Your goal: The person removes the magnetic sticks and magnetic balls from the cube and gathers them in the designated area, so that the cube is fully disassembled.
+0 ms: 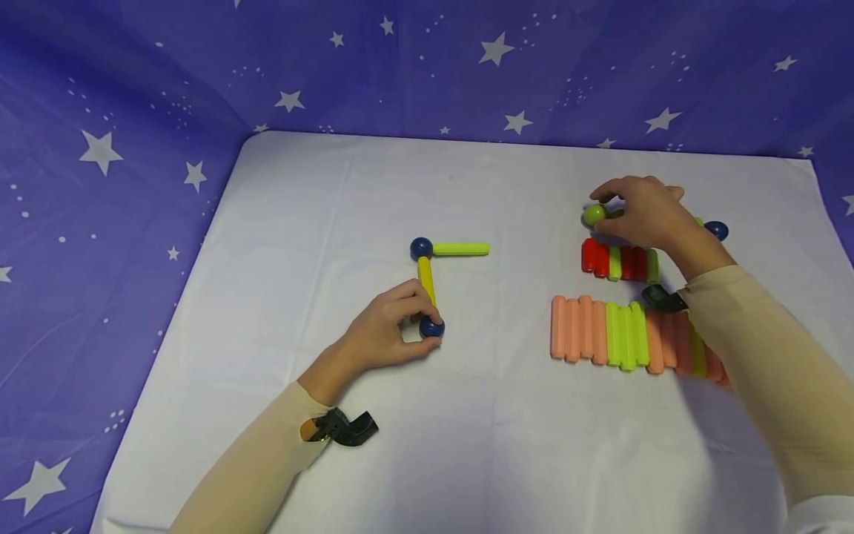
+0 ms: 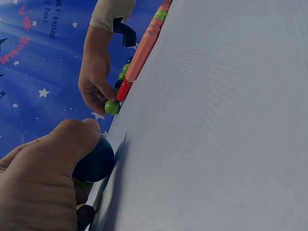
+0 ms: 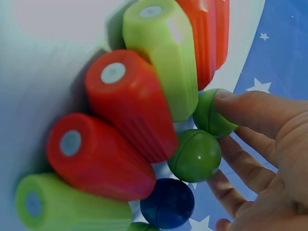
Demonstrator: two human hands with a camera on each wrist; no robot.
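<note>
My left hand (image 1: 390,326) pinches a dark blue ball (image 1: 432,327) between thumb and forefinger; it sits at the lower end of a yellow stick (image 1: 426,278). That stick's upper end meets another dark blue ball (image 1: 421,248), from which a lime-green stick (image 1: 462,249) points right. At the back right, my right hand (image 1: 650,211) has thumb and fingers curled about a green ball (image 1: 594,215). The right wrist view shows the thumb on this ball, beside another green ball (image 3: 196,155) and a dark blue one (image 3: 167,203). The palm partly hides the ball row from above.
Short red and lime-green sticks (image 1: 614,261) lie side by side in front of the ball row. Nearer stands a longer row of salmon and lime-green sticks (image 1: 626,335), partly under the right forearm. A star-patterned blue cloth (image 1: 427,67) borders the white table (image 1: 320,185).
</note>
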